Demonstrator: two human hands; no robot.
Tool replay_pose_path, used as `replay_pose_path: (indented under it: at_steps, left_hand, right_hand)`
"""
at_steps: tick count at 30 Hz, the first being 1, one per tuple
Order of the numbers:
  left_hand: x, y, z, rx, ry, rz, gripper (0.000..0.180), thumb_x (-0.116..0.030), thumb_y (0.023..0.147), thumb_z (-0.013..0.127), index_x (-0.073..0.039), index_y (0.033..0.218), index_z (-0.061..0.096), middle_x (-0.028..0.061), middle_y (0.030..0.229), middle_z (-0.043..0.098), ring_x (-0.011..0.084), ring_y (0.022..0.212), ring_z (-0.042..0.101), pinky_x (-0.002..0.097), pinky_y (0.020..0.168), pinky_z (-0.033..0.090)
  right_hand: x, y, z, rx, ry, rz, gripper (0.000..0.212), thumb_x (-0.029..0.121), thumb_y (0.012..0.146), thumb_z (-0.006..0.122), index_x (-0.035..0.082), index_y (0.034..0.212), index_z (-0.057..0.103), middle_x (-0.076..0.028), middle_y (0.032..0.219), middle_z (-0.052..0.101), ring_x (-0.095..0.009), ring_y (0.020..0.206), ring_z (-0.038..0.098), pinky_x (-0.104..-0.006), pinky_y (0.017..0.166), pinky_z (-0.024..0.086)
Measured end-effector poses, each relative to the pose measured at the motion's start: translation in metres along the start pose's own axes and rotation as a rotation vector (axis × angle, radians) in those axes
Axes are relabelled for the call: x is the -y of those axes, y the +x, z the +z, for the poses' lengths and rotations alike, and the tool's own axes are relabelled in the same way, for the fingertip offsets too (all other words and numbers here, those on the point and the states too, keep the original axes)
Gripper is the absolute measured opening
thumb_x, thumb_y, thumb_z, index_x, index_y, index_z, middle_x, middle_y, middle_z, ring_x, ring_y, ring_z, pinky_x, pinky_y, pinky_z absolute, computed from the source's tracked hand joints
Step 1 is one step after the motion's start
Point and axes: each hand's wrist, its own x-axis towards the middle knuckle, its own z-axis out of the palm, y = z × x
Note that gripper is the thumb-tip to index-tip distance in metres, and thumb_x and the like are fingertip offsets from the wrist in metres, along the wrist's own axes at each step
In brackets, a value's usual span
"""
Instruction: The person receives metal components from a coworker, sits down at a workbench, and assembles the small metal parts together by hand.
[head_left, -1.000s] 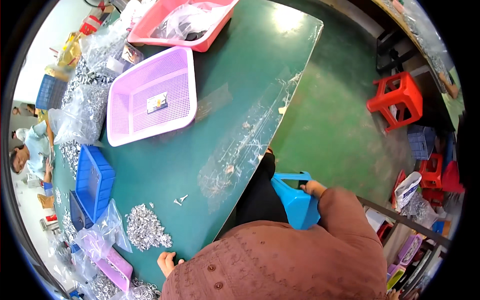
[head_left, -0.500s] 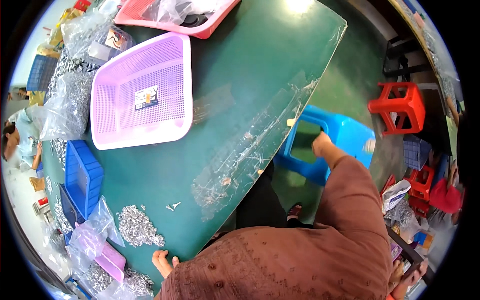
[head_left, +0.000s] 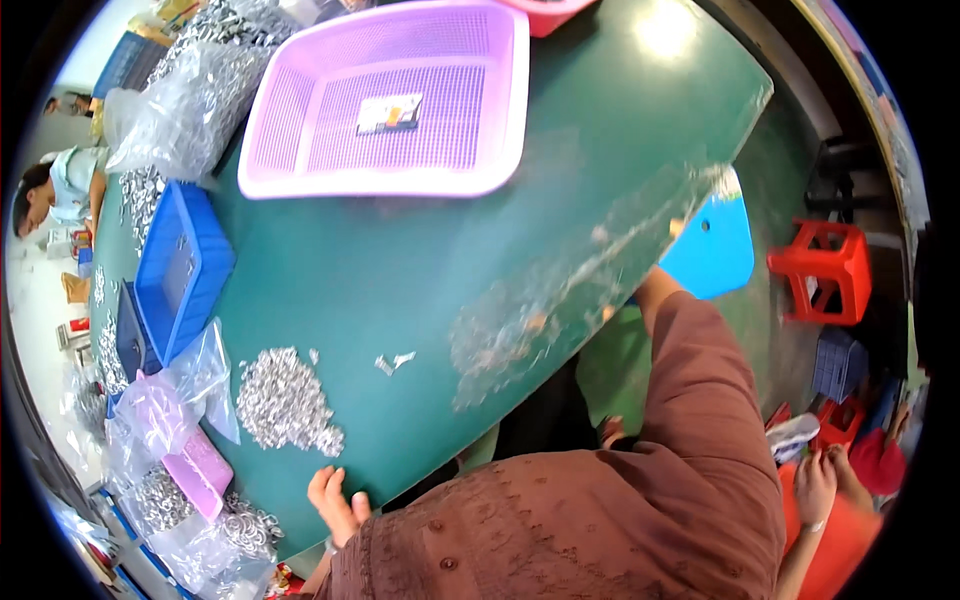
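My left hand [head_left: 338,503] rests on the near edge of the green table [head_left: 330,270]; its fingers are bent, the thumb stands apart, and it holds nothing. Just beyond the fingertips lies a heap of small silvery metal parts [head_left: 287,402]. Two or three loose metal pieces [head_left: 394,363] lie to the right of that heap. My right arm reaches down past the table's right edge, beside a blue plastic stool [head_left: 708,250] half covered by the tabletop. Only the wrist side of my right hand [head_left: 656,290] shows; the fingers are hidden under the edge.
A lilac perforated basket [head_left: 470,188] stands at the far side. Blue trays [head_left: 205,262], a lilac scoop-like container [head_left: 200,472] and clear bags [head_left: 180,110] of metal parts line the left. A red stool [head_left: 840,270] stands on the floor at right. Other people are at both sides.
The blue stool has moved farther under the table, and my right hand with it, so its fingers no longer show. The view has shifted; my left hand stays at the table edge.
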Motion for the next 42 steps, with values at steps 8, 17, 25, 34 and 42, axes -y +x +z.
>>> replay_pose_path:
  at_steps: [8, 17, 25, 34, 42]
  left_hand:
    - [0.027, -0.008, 0.008, -0.119, -0.112, 0.149, 0.05, -0.03, 0.083, 0.051, -0.001, 0.121, 0.037, 0.0248, 0.126, 0.035, 0.0418, 0.112, 0.036, 0.0507, 0.095, 0.028]
    - [0.02, -0.009, 0.007, -0.128, 0.087, 0.104, 0.06, -0.041, 0.082, 0.052, -0.003, 0.125, 0.036, 0.0272, 0.125, 0.037, 0.045, 0.111, 0.039, 0.0514, 0.093, 0.032]
    - [0.017, -0.009, 0.011, -0.091, 0.091, 0.089, 0.065, -0.046, 0.084, 0.047, -0.004, 0.13, 0.03, 0.0286, 0.126, 0.035, 0.0445, 0.112, 0.038, 0.0523, 0.093, 0.03]
    - [0.019, -0.008, 0.013, -0.077, 0.066, 0.109, 0.063, -0.044, 0.086, 0.042, -0.003, 0.132, 0.027, 0.0307, 0.129, 0.031, 0.0451, 0.115, 0.035, 0.0539, 0.095, 0.027]
    - [0.022, -0.001, 0.01, -0.047, 0.024, 0.138, 0.057, -0.034, 0.087, 0.041, 0.001, 0.13, 0.027, 0.0288, 0.131, 0.029, 0.0447, 0.12, 0.031, 0.0534, 0.099, 0.023]
  right_hand:
    - [0.087, 0.013, -0.015, -0.018, 0.051, 0.066, 0.035, 0.014, 0.075, 0.054, 0.011, 0.11, 0.052, -0.006, 0.114, 0.052, -0.023, 0.11, 0.046, -0.0381, 0.094, 0.032]
    - [0.095, 0.071, 0.028, -0.043, 0.14, 0.186, 0.043, 0.012, 0.074, 0.056, 0.009, 0.115, 0.045, -0.009, 0.118, 0.047, -0.026, 0.112, 0.043, -0.0391, 0.095, 0.031]
    - [0.09, 0.08, 0.062, -0.06, 0.281, 0.286, 0.05, 0.01, 0.073, 0.057, 0.007, 0.12, 0.04, -0.011, 0.122, 0.043, -0.029, 0.114, 0.04, -0.04, 0.096, 0.03]
    - [0.151, -0.004, 0.118, -0.204, 0.971, 0.401, 0.059, 0.008, 0.071, 0.059, 0.004, 0.125, 0.033, -0.014, 0.126, 0.038, -0.032, 0.116, 0.037, -0.041, 0.098, 0.029]
    - [0.266, -0.135, 0.135, 0.23, 2.121, 0.62, 0.067, 0.006, 0.07, 0.06, 0.002, 0.129, 0.027, -0.017, 0.13, 0.033, -0.035, 0.118, 0.035, -0.0419, 0.099, 0.028]
